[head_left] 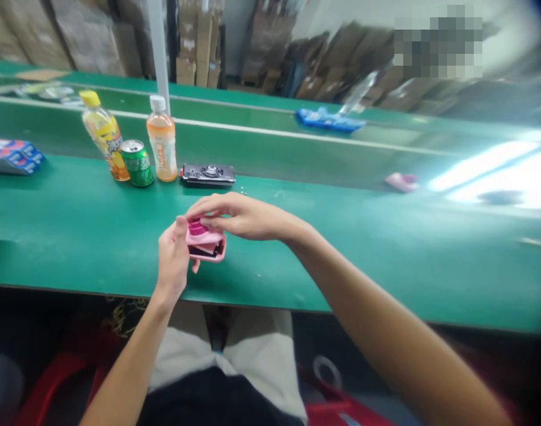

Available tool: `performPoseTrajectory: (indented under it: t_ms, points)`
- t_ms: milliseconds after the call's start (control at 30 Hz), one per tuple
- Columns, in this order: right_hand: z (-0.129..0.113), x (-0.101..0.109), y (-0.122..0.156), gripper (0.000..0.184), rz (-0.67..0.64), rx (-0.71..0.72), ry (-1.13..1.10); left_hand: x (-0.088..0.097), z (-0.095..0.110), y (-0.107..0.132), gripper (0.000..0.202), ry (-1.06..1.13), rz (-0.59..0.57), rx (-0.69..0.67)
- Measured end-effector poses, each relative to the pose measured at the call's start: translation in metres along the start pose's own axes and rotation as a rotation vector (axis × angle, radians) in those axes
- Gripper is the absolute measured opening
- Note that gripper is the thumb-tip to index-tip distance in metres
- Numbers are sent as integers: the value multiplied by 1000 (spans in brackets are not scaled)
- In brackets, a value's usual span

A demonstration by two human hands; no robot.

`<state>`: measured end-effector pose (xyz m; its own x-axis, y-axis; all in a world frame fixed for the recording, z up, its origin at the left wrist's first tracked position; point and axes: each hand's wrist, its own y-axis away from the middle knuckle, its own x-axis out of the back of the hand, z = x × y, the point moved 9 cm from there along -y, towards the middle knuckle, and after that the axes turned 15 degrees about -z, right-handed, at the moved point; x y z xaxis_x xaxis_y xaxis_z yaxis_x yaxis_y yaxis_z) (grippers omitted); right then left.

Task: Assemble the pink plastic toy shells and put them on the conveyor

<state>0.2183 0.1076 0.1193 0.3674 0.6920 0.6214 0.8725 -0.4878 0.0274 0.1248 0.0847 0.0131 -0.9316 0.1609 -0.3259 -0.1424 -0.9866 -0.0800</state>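
My left hand [173, 260] and my right hand [239, 216] meet over the green workbench [75, 248], and both hold a small pink plastic case [205, 241]. My left hand grips it from the near side, thumb upright against it. The fingers of my right hand lie across its top, over a darker magenta part. Its black inside shows at the front. What lies within it is partly hidden and cannot be made out.
A black phone-like device [207, 174], a green can [137, 164] and two drink bottles [163, 139] stand beyond my hands. A pink item [401, 181] lies to the right, a printed box [13, 157] to the left. A green conveyor belt [253, 142] carries a blue package [328, 120].
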Motion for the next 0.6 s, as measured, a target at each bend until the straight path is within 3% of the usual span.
performPoseTrajectory:
  t_ms: [133,233,300,400,500,600]
  points:
    - [11,3,41,44,540,-208,123,3,-4,-2,85,36,116,32]
    - [25,-23,56,43,583,-304,83,2,-16,-9,89,175,170,101]
    - [33,-36,55,35,602,-283,22,2,-22,-14,89,240,202,124]
    - [41,-40,54,39,742,-234,-29,6,-27,-18,87,260,266,133]
    - [48,-43,51,36,849,-219,-121,10,-21,-19,81,218,265,41]
    - [52,-45,51,30,907,-204,-262,5,-5,-16,62,99,137,-116]
